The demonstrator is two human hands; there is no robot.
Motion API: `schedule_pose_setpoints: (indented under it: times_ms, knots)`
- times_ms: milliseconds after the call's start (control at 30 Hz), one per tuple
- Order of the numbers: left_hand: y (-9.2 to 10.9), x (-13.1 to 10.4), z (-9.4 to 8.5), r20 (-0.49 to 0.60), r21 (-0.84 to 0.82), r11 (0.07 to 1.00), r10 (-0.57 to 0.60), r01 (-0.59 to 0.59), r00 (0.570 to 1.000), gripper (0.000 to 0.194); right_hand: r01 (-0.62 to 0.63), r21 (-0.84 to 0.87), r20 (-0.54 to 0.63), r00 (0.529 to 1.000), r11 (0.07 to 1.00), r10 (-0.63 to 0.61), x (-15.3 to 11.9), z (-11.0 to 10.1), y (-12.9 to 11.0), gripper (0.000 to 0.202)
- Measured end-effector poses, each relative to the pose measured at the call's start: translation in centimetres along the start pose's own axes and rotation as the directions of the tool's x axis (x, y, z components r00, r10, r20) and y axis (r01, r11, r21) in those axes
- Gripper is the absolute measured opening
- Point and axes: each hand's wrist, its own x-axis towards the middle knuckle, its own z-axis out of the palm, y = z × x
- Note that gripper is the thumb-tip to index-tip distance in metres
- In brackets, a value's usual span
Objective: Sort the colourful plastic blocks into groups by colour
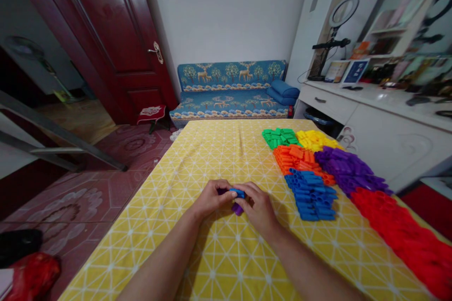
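Note:
My left hand (214, 196) and my right hand (256, 202) meet over the middle of the yellow patterned tablecloth (169, 240). Between their fingertips is a small blue plastic tube piece (238, 193), gripped from both sides. Purple tube pieces (237, 209) show just below it and by the left fingers; whether they are joined to the blue one I cannot tell. The fingers of both hands are closed and partly cover the pieces. Nearest to my right hand lies a pile of blue tube pieces (312, 195).
Further piles lie along the table's right side: orange (296, 157), green (280, 137), yellow (316, 141), purple (353, 169) and red (402, 230). A blue patterned sofa (231, 99) stands beyond the table. To the right is a white cabinet (384, 136).

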Motion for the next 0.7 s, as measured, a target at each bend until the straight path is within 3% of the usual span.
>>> schedule_pose_setpoints:
  times_ms: [133,233,367,500,700]
  knots:
    - [-0.2,0.1,-0.1,-0.016,0.022,0.999,-0.024,0.025,1.000,0.041,-0.102,-0.096,-0.182,0.980,0.990,0.083,0.7,-2.3,-0.4,0.024]
    - [-0.3,0.2,-0.1,-0.024,0.033,0.998,-0.052,0.052,0.998,0.040,-0.165,-0.163,-0.358,0.929,0.973,0.098,1.5,-6.8,0.3,0.030]
    - [-0.3,0.2,0.0,-0.047,0.036,0.995,-0.088,0.090,0.995,0.041,-0.290,-0.160,-0.576,0.804,0.944,0.150,1.1,-13.6,2.8,0.042]
    - [-0.4,0.3,0.0,-0.053,0.042,0.993,-0.104,0.106,0.993,0.040,-0.334,-0.080,-0.603,0.766,0.939,0.221,-1.6,-17.6,4.9,0.048]
    - [-0.4,0.3,-0.1,-0.050,0.047,0.993,-0.104,0.106,0.993,0.037,-0.357,0.024,-0.565,0.766,0.934,0.307,-4.0,-18.0,5.8,0.047]
